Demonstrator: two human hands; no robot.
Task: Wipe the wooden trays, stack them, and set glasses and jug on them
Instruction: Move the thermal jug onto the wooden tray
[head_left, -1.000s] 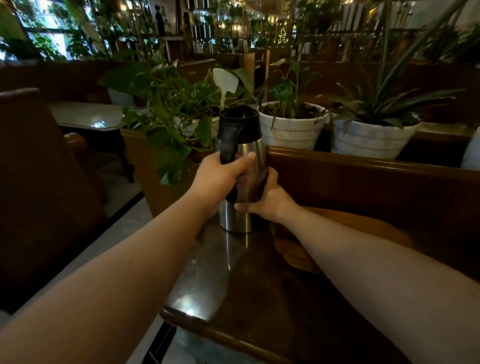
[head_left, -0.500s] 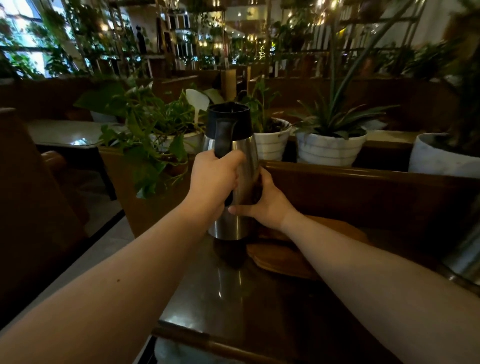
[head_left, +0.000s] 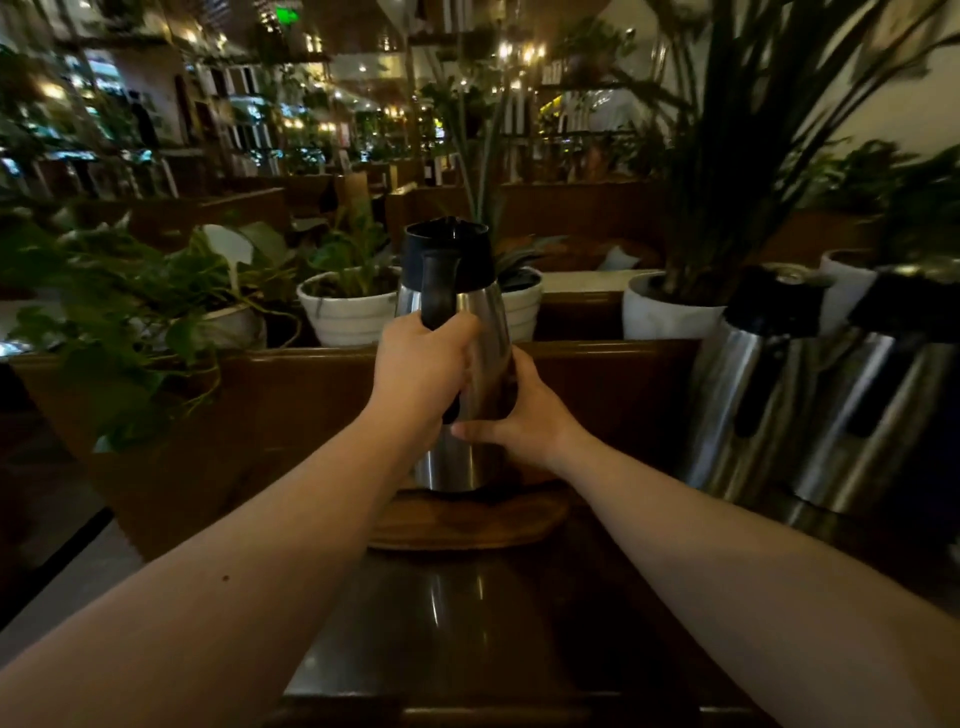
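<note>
A steel jug (head_left: 485, 322) with a black lid and black handle stands upright on a round wooden tray (head_left: 467, 522) at the far side of the dark table (head_left: 467, 623). My left hand (head_left: 421, 374) is closed around the jug's handle. My right hand (head_left: 524, 415) grips the jug's lower right side. Whether the tray is a single one or a stack is too dark to tell. No glasses are visible.
Two more steel jugs (head_left: 748, 395) (head_left: 872, 405) stand at the table's right. A wooden partition (head_left: 311, 384) runs behind the table, with white plant pots (head_left: 353, 312) and leafy plants (head_left: 119, 312) on it. Floor lies to the left.
The jug has moved right from the bare tabletop onto the wooden tray, both hands still on it. The view has swung right, bringing two more jugs into sight.
</note>
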